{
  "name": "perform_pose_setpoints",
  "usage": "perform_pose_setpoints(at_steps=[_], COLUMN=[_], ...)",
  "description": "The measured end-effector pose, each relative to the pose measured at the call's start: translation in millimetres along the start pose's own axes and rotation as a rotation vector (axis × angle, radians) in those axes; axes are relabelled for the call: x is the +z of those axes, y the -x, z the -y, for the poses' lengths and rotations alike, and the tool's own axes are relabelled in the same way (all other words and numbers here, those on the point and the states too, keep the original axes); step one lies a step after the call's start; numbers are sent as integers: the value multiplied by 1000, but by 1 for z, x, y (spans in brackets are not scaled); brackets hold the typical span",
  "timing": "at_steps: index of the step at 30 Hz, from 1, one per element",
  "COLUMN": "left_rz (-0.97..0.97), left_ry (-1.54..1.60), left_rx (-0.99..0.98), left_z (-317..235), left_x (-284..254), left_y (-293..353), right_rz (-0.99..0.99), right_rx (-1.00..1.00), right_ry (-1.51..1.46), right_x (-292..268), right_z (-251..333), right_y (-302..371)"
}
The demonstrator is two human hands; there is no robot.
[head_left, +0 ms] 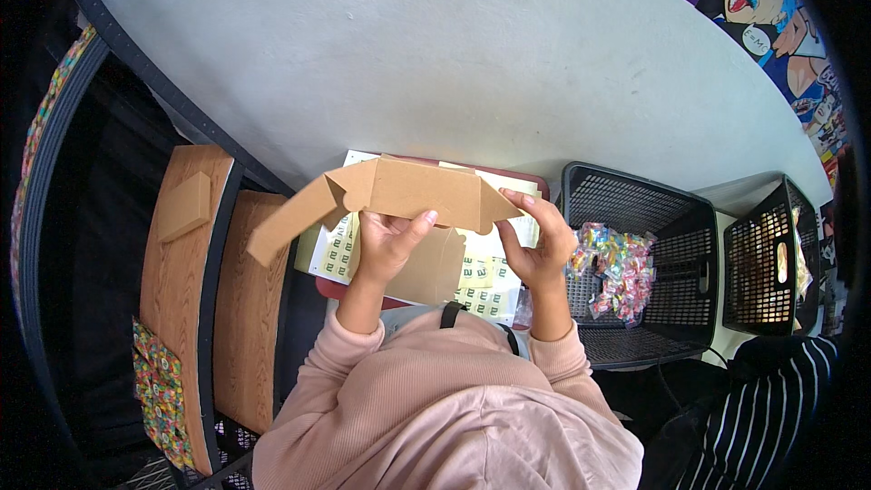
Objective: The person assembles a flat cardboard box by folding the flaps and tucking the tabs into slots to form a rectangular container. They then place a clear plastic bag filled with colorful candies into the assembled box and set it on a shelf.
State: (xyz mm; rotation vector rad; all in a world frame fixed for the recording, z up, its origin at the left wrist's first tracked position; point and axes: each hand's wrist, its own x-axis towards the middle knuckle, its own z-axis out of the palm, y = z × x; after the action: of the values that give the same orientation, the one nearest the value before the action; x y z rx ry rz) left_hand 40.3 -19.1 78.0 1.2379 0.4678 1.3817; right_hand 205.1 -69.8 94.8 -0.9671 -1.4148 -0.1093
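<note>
A partly folded brown cardboard box [426,192] is held up in front of me, its long side flap slanting down to the left. My left hand [392,243] grips its near edge, with the thumb in front and the other fingers hidden underneath. At the box's right end, my right hand [543,243] has thumb and forefinger around a pointed end flap [499,207]. Below my hands shows a flat brown cardboard panel [422,270]; whether it belongs to the same box I cannot tell. Under it lie pale sheets of printed labels [490,302].
To the right, a black plastic crate [685,263] holds several colourful wrapped packets [619,272]. Another black crate [758,263] stands beyond it. On the left, a small cardboard box [184,207] rests on a wood-grain shelf [172,286]. A grey wall [435,54] rises behind.
</note>
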Motion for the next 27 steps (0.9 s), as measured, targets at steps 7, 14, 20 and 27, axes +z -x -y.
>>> perform_pose_setpoints(at_steps=[7, 14, 20, 27], left_rz=[112, 80, 156, 123], left_ry=[-2, -87, -154, -180], left_rx=[-79, -24, -143, -147], left_z=[-23, -31, -33, -35], left_x=[8, 16, 14, 14], left_y=[-4, -6, -1, 0], right_rz=[47, 268, 472, 573], right_rx=[-51, -128, 9, 11], right_ry=[-39, -156, -50, -11], right_x=[-9, -8, -13, -14], right_z=[-7, 3, 11, 19], right_y=[-12, -22, -31, -41])
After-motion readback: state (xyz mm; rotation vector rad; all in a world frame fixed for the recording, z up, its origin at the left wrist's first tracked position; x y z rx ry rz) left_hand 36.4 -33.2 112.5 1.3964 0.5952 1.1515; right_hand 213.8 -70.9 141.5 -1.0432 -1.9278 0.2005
